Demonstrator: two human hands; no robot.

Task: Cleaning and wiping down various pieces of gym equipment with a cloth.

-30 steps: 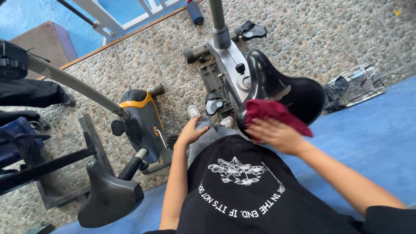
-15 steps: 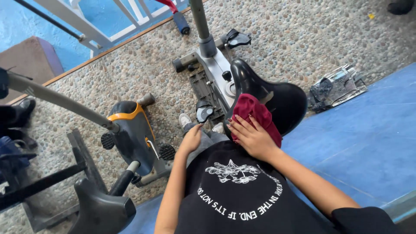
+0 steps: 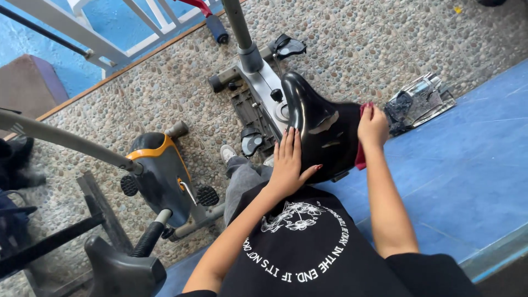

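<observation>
A black saddle (image 3: 319, 129) of a grey exercise bike (image 3: 258, 82) sits just in front of me. My left hand (image 3: 289, 162) lies flat with spread fingers on the saddle's left rear edge. At the saddle's right side my right hand (image 3: 372, 125) presses a dark red cloth (image 3: 361, 157) against it; most of the cloth is hidden under the hand and behind the saddle. My black printed shirt fills the lower middle of the view.
A second exercise bike with an orange and black housing (image 3: 159, 168) and black saddle (image 3: 118, 269) stands at left. Crumpled silver and black packaging (image 3: 418, 102) lies on the pebble floor at right. A blue mat (image 3: 467, 165) covers the right side. A white railing (image 3: 99, 41) runs along the top left.
My right hand carried the red cloth from the saddle's near edge to its right side. My left hand rose from my leg and settled on the saddle's left edge.
</observation>
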